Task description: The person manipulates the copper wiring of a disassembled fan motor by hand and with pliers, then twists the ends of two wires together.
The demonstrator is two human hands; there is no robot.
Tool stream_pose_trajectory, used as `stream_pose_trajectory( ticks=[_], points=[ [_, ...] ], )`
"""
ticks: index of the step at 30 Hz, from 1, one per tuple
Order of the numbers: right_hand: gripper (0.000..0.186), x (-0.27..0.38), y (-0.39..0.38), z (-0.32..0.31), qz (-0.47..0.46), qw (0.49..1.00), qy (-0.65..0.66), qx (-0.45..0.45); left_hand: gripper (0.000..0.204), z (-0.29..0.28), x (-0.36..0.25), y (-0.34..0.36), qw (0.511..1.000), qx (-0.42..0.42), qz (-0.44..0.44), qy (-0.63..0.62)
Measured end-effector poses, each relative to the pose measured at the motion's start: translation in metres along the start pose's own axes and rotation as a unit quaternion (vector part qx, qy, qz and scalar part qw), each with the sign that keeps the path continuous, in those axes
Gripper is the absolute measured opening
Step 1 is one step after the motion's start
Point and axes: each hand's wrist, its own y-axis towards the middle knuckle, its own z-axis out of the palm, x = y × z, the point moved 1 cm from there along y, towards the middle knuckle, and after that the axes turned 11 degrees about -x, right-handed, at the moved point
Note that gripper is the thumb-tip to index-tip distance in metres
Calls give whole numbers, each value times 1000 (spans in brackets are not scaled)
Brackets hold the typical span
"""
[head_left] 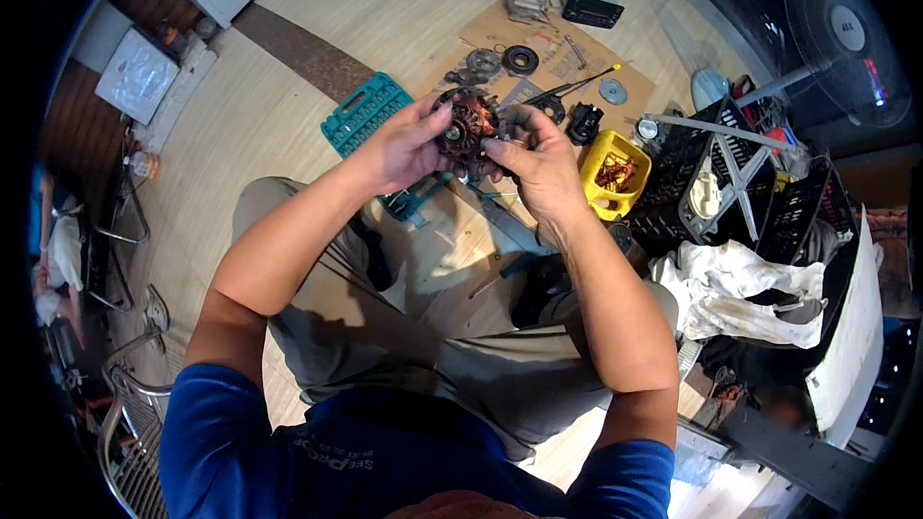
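Both of my hands hold a round, dark motor part with copper-coloured windings (465, 132) up in front of me, above the floor. My left hand (408, 148) grips its left side, the thumb over the top edge. On the opposite side my right hand (544, 163) is closed round the rim, with thumb and fingers pressed on it. The underside of the part is hidden. Below and to the left, partly behind my left hand, lies an open green tool case (363, 113) with several sockets. A yellow container (637, 161) holding copper-coloured pieces stands to the right.
Cardboard (615, 56) on the floor carries a black pulley ring (520, 60), a grey disc (612, 91) and a black plastic part (585, 122). Behind are a metal housing (528, 2) and a car stereo (590, 0). Stained white cloth (740, 288) and a fan (846, 29) are at right.
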Motion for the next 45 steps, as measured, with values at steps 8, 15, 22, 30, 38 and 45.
stream_pose_trajectory(
  ticks=[8,15,22,30,38,45],
  points=[
    [34,-1,-1,3,-3,1000,-15,-4,49,6,-4,-3,999,-21,-19,-42],
    [35,-7,-1,-1,-5,999,-35,-12,43,-2,-1,1,1000,0,-26,-16],
    [37,3,-6,2,22,999,-27,7,41,3,-2,-1,999,-13,-35,-36],
    [32,-2,-3,3,-21,999,-33,-20,38,8,0,3,999,-35,16,-26],
    [34,-5,-4,4,-65,994,-78,-28,59,9,-2,5,996,-86,28,16],
    [48,0,-13,18,-111,988,-107,29,66,7,2,5,998,8,43,-53]
  ],
)
